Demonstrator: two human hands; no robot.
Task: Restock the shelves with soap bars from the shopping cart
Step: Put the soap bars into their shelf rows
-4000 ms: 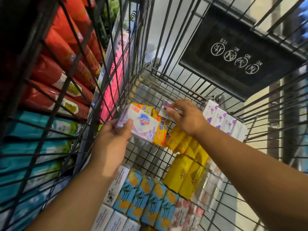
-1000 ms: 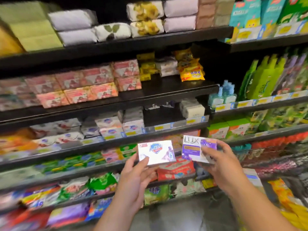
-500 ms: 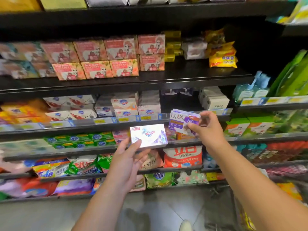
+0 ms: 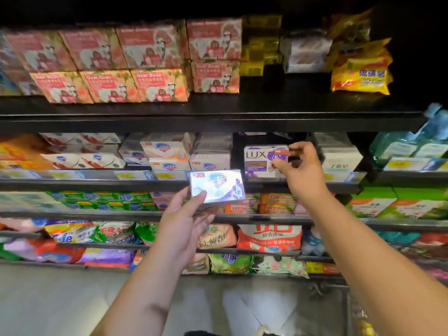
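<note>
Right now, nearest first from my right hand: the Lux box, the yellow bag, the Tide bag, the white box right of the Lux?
1. Lux box, in the right hand's grip, middle shelf.
2. White box, just right of the hand, same shelf.
3. Yellow bag, shelf above, to the right.
4. Tide bag, lower shelf, far left.

Dim overall, blackest along 12 o'clock and toward 2 o'clock above the upper shelf (image 4: 218, 110). Brighter across the middle rows, with strong glare washing out the print on the white soap box (image 4: 216, 186) at centre. Smeared by motion blur toward 9 o'clock and 3 o'clock; sharper lettering only on the LUX box (image 4: 259, 161). Bowed by wide-angle distortion at the edges. Pale, soft floor (image 4: 60, 299) at 7 o'clock.
</note>
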